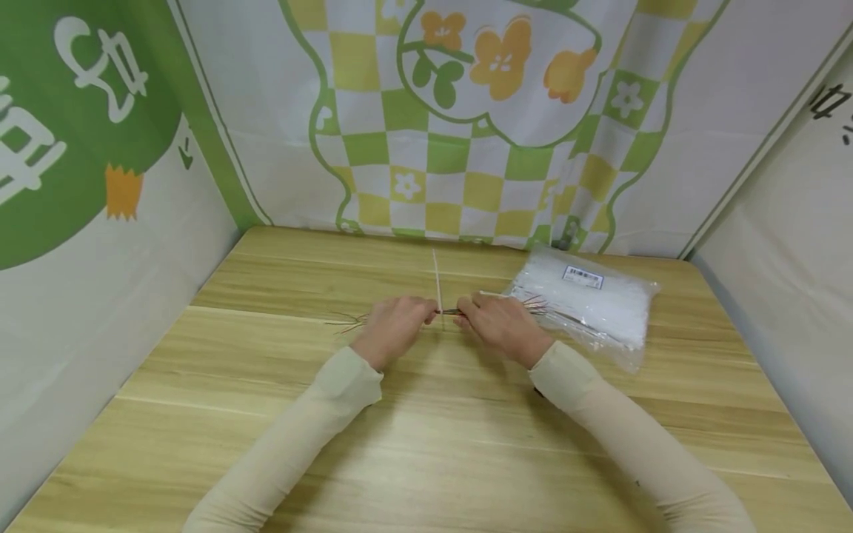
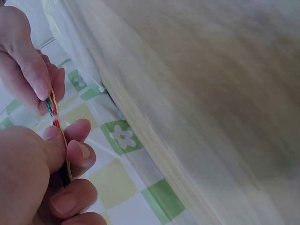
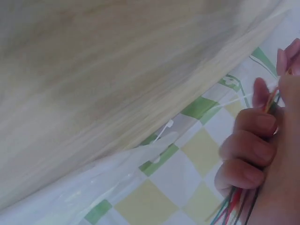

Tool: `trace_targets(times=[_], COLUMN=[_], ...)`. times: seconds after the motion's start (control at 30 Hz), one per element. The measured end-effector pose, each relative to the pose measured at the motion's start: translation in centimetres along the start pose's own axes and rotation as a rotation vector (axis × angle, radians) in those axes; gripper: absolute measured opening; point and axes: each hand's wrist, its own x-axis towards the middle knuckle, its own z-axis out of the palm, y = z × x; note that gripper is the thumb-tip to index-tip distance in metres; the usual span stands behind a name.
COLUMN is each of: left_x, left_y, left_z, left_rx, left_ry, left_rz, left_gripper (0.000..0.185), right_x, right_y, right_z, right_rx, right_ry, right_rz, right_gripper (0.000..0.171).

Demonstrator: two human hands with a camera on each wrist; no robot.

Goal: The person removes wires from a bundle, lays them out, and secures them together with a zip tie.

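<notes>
A bundle of thin coloured wires (image 1: 450, 312) stretches between both hands over the table, red, green, yellow and dark strands among it. My left hand (image 1: 393, 329) grips its left part, fingers curled round it. The right hand (image 1: 503, 326) holds the other part, and loose wire ends (image 3: 232, 208) fan out below its curled fingers in the right wrist view. A white cable tie (image 1: 437, 274) crosses the bundle beside the left fingertips, its long tail pointing to the back of the table. In the left wrist view, thumb and fingers of the left hand (image 2: 28, 173) pinch the wires close to the tie.
A clear plastic bag (image 1: 586, 296) packed with white cable ties, with a barcode label (image 1: 583, 277), lies just beyond the right hand. The wooden table (image 1: 453, 459) ends at a patterned curtain (image 1: 466, 170) behind, with white cloth walls on both sides.
</notes>
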Motion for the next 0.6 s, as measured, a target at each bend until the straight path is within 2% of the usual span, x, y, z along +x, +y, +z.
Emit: trace_targets(times=[0.17, 0.33, 0.47, 0.6], left_x=[-0.5, -0.6, -1.0, -1.8], left_y=[-0.5, -0.8, -1.4, -2.7], left_z=[0.0, 0.3, 0.5, 0.5], left_rx=[0.04, 0.052, -0.012, -0.054], left_ry=[0.023, 0.042, 0.01, -0.032], left_rz=[0.018, 0.034, 0.073, 0.069], left_gripper=[0.019, 0.025, 0.025, 0.03], right_x=[-0.2, -0.1, 0.0, -0.6], right_y=[0.4, 0.7, 1.1, 1.8], right_z=[0.3, 0.0, -0.4, -0.3], right_rx=[-0.004, 0.053, 0.057, 0.068], right_ry=[0.015, -0.031, -0.072, -0.108], right_rz=[-0.043, -0.105, -0.12, -0.126], right_gripper=[0.03, 0.028, 0.026, 0.027])
